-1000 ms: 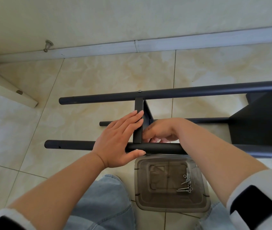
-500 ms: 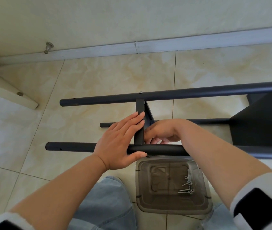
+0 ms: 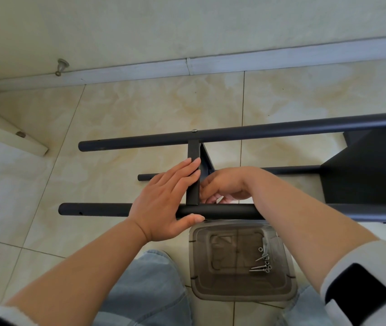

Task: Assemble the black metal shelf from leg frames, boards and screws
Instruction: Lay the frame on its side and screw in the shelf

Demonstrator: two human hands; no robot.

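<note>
Little has shifted vs. the earlier frames: both hands stay at the same joint, view only drifted slightly. Landmark = near tube (image 3: 222, 211) of the shelf frame, lying on its side on the tile floor (image 3: 140, 109). Beyond it, at far right, the fitted board (image 3: 371, 175) spans to the far tube (image 3: 269, 131); a third tube (image 3: 288, 170) lies between, lower down. Loose board (image 3: 193, 177) stands edge-on across the near tube w/ a screw head (image 3: 194, 130) showing at its far end. Left hand (image 3: 163, 201): fingers straight, flat against the board's face, thumb hooked under the near tube, so pressing, not gripping. Right hand (image 3: 225, 187), just beyond the near tube: fingers curled at the joint; whether they pinch a screw, cannot tell, as they're hidden. On the near side of that tube, a plastic tray (image 3: 241, 295) holds spare screws (image 3: 261, 264) and washers. Risks, judged: (1) frame rocks on the hard tile if left-hand pressure eases, hole alignment lost; (2) board tilts, screw cross-threads; (3) screw slips from unseen fingertips, rolls off under the frame.
</note>
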